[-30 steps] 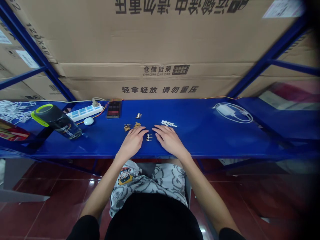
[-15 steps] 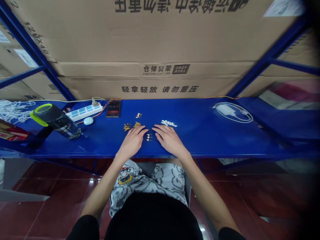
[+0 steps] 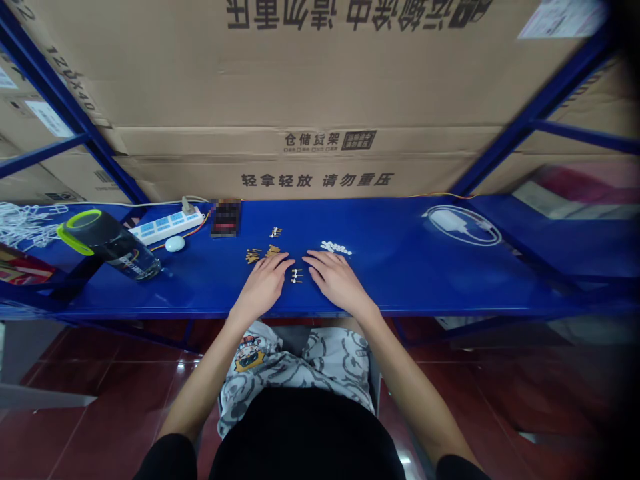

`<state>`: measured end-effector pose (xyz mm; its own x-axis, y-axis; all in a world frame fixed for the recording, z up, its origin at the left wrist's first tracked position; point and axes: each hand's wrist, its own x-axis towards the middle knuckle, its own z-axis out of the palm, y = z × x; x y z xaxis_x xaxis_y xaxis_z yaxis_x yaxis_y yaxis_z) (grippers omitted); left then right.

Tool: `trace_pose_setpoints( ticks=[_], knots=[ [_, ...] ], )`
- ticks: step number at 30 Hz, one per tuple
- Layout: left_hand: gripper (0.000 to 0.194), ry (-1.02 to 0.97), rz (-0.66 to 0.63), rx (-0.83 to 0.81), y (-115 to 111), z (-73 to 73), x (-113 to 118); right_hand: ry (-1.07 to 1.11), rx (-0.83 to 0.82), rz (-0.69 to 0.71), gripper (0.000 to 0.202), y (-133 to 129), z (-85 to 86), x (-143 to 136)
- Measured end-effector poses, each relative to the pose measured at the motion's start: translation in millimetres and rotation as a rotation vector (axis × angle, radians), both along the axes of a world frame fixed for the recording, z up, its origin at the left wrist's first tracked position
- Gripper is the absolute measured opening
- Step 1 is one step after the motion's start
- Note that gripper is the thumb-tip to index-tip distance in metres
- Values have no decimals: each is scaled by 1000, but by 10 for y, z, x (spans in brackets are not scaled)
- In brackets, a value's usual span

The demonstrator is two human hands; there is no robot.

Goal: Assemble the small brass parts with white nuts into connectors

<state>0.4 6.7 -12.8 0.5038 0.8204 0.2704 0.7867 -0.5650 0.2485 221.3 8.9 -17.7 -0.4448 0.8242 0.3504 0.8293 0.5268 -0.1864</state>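
My left hand lies open on the blue tabletop, its fingertips beside small brass-coloured pieces. Another little heap of brass-coloured screw-like pieces is just left of them. My right hand rests open, palm down, just below a cluster of small white pieces. Between the two hands sit a few small white-and-brass pieces in a column. Farther back is a similar small group. Neither hand shows anything in it.
At the left lie a dark bottle with a green loop, a white power strip, a round white object and a dark phone-like device. A white charger with cable is at the right. Cardboard stands behind.
The whole view has shifted very slightly. Both hands and the small pieces keep their places on the tabletop.
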Motion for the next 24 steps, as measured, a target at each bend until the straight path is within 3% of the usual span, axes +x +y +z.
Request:
trace_pose_setpoints(
  ticks=[14,21,24],
  knots=[
    [45,-81,-8,20,18,-19,10,47,44,6,37,-13,27,-15],
    [37,-193,-9,20,17,23,-1,140,224,-378,31,60,106,218],
    [26,-172,153,82,-3,43,5,84,183,-424,28,77,85,291]
  ],
)
